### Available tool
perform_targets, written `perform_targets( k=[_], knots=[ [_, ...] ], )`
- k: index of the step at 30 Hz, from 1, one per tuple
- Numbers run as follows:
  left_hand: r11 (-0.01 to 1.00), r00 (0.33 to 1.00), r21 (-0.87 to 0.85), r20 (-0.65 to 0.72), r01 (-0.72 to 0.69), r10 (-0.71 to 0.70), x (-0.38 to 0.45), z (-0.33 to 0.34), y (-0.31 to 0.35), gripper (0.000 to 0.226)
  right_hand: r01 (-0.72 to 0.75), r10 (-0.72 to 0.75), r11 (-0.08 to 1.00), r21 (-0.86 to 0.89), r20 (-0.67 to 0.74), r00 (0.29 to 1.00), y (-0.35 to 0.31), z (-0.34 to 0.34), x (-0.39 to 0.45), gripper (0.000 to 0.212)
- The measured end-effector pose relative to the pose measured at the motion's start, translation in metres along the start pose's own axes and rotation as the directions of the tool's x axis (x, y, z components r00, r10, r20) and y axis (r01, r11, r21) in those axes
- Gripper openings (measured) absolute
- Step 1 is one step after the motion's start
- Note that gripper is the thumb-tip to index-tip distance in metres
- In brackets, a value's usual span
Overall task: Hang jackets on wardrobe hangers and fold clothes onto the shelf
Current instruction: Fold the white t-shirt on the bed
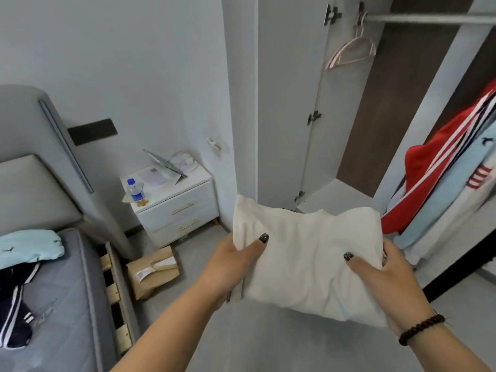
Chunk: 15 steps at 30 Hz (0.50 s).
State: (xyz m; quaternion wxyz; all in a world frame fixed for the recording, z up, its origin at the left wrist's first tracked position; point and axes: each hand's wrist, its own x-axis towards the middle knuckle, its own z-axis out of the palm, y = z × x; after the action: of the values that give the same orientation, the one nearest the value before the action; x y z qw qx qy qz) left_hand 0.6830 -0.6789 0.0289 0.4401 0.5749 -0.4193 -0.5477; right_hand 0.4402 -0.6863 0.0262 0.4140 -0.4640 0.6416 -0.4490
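A folded white garment [303, 253] is held in the air in front of the open wardrobe. My left hand [233, 261] grips its left edge, thumb on top. Its right edge is held by my right hand [381, 277], thumb on top and fingers underneath. An empty pink hanger [351, 49] hangs from the wardrobe rail [429, 18]. Red, light blue and white clothes [440, 183] hang at the right of the wardrobe. A white shelf [330, 194] shows just beyond the garment. On the bed [67, 304] at the left lie a light blue garment [29, 248] and a dark striped one [16, 312].
The open wardrobe door [290, 103] stands ahead, left of the shelf. A white nightstand [177, 208] with a water bottle [135, 190] is by the wall. A brown paper bag [151, 272] lies on the grey floor beside the bed.
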Motion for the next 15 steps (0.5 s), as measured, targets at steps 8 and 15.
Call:
perform_targets(
  k=[8,15],
  knots=[
    [0.985,0.987,-0.082,0.037,-0.155,0.158,0.009,-0.013,0.156,0.024,0.181,-0.181,0.981,-0.068,0.008,0.984,-0.178,-0.021,0.032,0.035],
    [0.949,0.952,-0.075,-0.007,-0.307,0.307,0.026,-0.037,0.254,0.024,0.343,-0.347,0.926,-0.161,0.0,0.938,-0.284,-0.013,0.044,0.039]
  ],
)
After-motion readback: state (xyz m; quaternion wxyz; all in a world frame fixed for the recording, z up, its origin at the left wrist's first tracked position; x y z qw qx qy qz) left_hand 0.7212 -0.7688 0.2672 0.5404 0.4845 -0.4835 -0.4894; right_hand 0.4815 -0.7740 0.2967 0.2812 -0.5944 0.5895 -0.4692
